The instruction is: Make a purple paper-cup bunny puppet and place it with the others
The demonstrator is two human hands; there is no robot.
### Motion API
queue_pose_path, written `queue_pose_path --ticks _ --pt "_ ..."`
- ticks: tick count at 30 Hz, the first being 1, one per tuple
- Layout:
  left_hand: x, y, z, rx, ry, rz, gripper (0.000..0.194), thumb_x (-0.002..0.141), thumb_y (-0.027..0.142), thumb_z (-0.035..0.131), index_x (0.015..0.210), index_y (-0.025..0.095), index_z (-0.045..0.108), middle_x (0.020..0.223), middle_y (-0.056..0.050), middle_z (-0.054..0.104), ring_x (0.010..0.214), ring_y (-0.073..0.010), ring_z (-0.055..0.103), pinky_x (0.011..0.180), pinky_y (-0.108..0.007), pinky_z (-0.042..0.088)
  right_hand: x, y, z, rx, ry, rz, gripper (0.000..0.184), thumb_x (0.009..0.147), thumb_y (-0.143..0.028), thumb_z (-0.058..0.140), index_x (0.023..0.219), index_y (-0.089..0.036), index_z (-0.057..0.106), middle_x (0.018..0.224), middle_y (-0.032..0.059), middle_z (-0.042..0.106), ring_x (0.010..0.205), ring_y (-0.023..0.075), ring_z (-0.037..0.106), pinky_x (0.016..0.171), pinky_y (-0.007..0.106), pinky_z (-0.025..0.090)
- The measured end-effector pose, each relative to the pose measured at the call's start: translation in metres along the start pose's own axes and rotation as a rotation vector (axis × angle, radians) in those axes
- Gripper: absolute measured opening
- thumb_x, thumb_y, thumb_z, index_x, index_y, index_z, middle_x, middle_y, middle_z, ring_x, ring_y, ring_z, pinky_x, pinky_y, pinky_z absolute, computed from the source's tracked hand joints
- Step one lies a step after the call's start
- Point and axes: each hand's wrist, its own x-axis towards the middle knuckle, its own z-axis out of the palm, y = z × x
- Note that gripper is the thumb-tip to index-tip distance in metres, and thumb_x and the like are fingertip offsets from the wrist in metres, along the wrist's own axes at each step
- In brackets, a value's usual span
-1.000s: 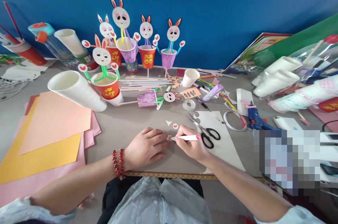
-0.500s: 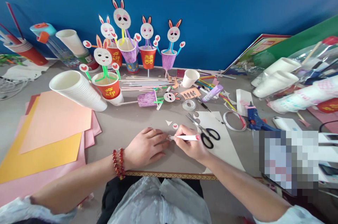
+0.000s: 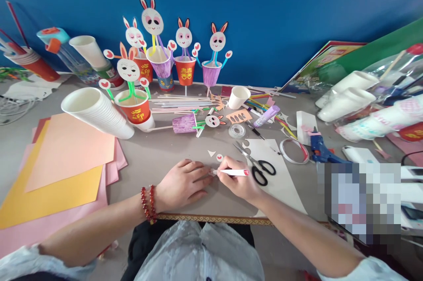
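My right hand (image 3: 238, 180) is closed around a white marker with a red end (image 3: 233, 172), its tip pressed onto a small paper cutout (image 3: 211, 172) on the grey table. My left hand (image 3: 182, 184), with a red bead bracelet at the wrist, lies flat beside it and its fingertips pin that cutout down. Just beyond my fingers lie a small round cutout with a red heart (image 3: 220, 157) and a white paper triangle (image 3: 211, 153). Black-handled scissors (image 3: 257, 167) rest on a cream sheet (image 3: 280, 179) right of my right hand.
Paper-cup rabbits on straws (image 3: 185, 62) stand along the blue wall. A stack of white cups (image 3: 97, 114) lies on its side at left, above orange and pink paper sheets (image 3: 62, 170). Straws, a tape roll (image 3: 237, 131), a blue glue gun (image 3: 319, 148) and bagged cups (image 3: 360, 100) crowd the right.
Almost nothing differs. The marker tip and my right hand shifted by a hair over the small cutout; my left hand stayed where it was.
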Motion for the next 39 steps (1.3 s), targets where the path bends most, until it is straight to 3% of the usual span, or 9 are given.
queue_pose_path --ticks 22,39 --pt "-0.0010 -0.0006 0.0014 0.027 0.028 0.024 0.036 0.098 0.040 0.052 0.128 0.023 0.060 0.131 -0.008 0.065 0.119 -0.0239 0.057 0.096 -0.040 0.044 -0.0027 0.0021 -0.0004 0.094 -0.007 0.034 0.021 0.085 -0.014 0.055 0.069 -0.022 0.044 0.058 -0.0063 0.046 0.050 0.0099 0.038 0.051 0.024 0.032" --pt "-0.0010 -0.0009 0.0007 0.016 0.013 0.011 0.035 0.099 0.039 0.050 0.128 0.023 0.060 0.133 -0.008 0.064 0.119 -0.0242 0.057 0.097 -0.041 0.043 -0.0028 0.0036 0.0000 0.061 0.064 0.025 0.021 0.084 -0.013 0.055 0.068 -0.022 0.044 0.057 -0.0068 0.046 0.049 0.0095 0.040 0.049 0.023 0.032"
